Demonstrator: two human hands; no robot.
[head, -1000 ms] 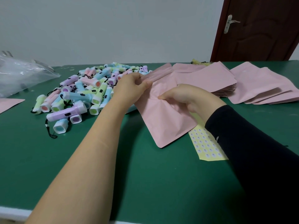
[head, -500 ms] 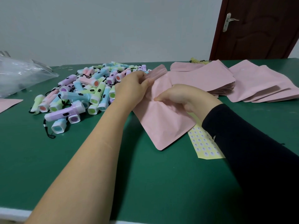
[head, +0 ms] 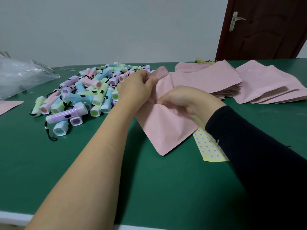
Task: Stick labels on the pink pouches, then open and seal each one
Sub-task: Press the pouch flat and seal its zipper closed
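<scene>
A pink pouch (head: 163, 128) lies slanted on the green table (head: 83, 163), one corner pointing at me. My left hand (head: 134, 87) pinches its upper edge near the top corner. My right hand (head: 181, 100) presses and pinches the pouch's middle, creasing the paper there. A yellow label sheet (head: 207, 146) with rows of small round stickers lies partly under the pouch and my right sleeve. More pink pouches sit in a stack (head: 207, 80) behind my hands and in a fanned group (head: 269, 85) at the right.
A heap of pastel toy flashlights (head: 83, 95) with black cords covers the table left of my hands. A clear plastic bag (head: 20, 77) lies at the far left, with another pink pouch (head: 8, 106) at the edge. A dark door (head: 265, 27) stands behind.
My left hand has lifted the pouch's upper edge slightly and my right hand has pinched deeper into its middle. The pouch is more creased than before.
</scene>
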